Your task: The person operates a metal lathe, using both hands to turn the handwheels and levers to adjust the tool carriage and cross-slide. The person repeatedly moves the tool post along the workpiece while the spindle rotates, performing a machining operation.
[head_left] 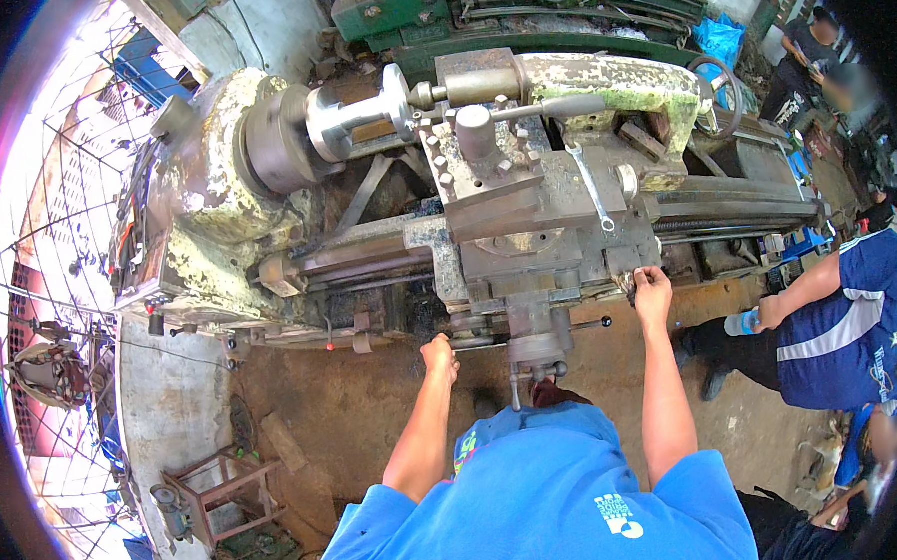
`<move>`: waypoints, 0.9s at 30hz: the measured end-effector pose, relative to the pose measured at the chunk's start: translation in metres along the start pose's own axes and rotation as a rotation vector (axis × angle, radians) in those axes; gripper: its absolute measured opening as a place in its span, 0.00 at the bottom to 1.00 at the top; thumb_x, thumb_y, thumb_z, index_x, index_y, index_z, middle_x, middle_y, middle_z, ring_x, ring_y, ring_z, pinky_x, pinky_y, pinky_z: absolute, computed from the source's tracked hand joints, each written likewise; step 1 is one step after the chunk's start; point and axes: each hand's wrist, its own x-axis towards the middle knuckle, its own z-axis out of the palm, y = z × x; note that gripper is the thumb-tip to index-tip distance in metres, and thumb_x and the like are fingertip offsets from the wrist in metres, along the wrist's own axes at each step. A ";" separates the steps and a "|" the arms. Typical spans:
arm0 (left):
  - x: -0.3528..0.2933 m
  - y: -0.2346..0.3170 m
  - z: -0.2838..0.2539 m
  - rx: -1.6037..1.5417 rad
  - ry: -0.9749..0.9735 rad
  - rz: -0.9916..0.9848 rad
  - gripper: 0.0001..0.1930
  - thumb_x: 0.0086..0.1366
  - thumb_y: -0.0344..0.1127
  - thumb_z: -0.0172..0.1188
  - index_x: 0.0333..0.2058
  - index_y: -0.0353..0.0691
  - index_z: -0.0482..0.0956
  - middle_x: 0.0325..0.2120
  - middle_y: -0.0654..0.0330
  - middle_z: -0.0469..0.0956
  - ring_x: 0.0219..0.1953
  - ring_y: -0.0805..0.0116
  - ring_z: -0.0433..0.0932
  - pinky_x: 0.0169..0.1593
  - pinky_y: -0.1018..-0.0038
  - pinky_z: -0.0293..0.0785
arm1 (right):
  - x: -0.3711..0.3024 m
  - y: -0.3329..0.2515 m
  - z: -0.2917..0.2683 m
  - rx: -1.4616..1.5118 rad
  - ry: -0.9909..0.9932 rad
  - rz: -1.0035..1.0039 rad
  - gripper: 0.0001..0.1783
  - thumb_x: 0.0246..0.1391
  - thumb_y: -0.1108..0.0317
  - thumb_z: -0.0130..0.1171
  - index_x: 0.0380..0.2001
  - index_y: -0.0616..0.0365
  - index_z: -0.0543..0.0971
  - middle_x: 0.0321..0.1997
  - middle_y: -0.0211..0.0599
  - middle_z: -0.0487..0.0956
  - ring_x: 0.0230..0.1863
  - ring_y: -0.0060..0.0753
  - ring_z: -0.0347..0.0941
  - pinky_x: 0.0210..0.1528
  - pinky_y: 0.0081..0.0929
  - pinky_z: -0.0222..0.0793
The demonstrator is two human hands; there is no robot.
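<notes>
In front of me stands a worn metal lathe, its paint flaking. My left hand [439, 358] is closed at the left end of a handle bar [476, 343] on the front of the carriage. My right hand [653, 291] is pinched at the carriage's front right edge; what its fingers hold is hidden. A combination spanner [593, 189] lies on the carriage beside the square tool post [478, 144]. A bright flanged metal workpiece [361, 116] sits between the chuck [274, 137] and the tailstock [610, 83]. A black-knobbed lever [605, 322] juts out between my hands.
Behind stands a green machine [517, 17] with a blue plastic bag [720, 40] near it. A person in a navy shirt [841, 333] at my right holds a bottle [742, 323]. Another person [809, 49] stands far right. A wooden frame [222, 490] stands lower left.
</notes>
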 end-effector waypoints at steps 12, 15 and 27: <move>0.003 -0.002 0.001 0.036 -0.001 -0.003 0.09 0.61 0.35 0.51 0.23 0.42 0.66 0.12 0.65 0.60 0.11 0.73 0.57 0.15 0.73 0.53 | 0.003 0.008 0.002 0.009 0.018 -0.018 0.12 0.54 0.64 0.59 0.30 0.64 0.80 0.25 0.43 0.81 0.28 0.33 0.77 0.36 0.32 0.71; 0.002 -0.001 0.001 -0.023 -0.006 -0.012 0.09 0.61 0.35 0.50 0.22 0.42 0.66 0.11 0.65 0.59 0.11 0.73 0.57 0.15 0.73 0.53 | 0.005 0.009 0.003 0.039 -0.019 0.024 0.12 0.54 0.64 0.59 0.30 0.64 0.80 0.25 0.43 0.81 0.28 0.32 0.77 0.35 0.32 0.71; -0.001 -0.006 0.004 0.002 -0.003 0.022 0.09 0.61 0.37 0.52 0.23 0.41 0.69 0.11 0.64 0.61 0.12 0.72 0.59 0.15 0.71 0.53 | 0.012 0.017 -0.001 -0.047 -0.025 0.053 0.12 0.54 0.64 0.60 0.31 0.63 0.81 0.26 0.45 0.81 0.30 0.33 0.78 0.36 0.32 0.71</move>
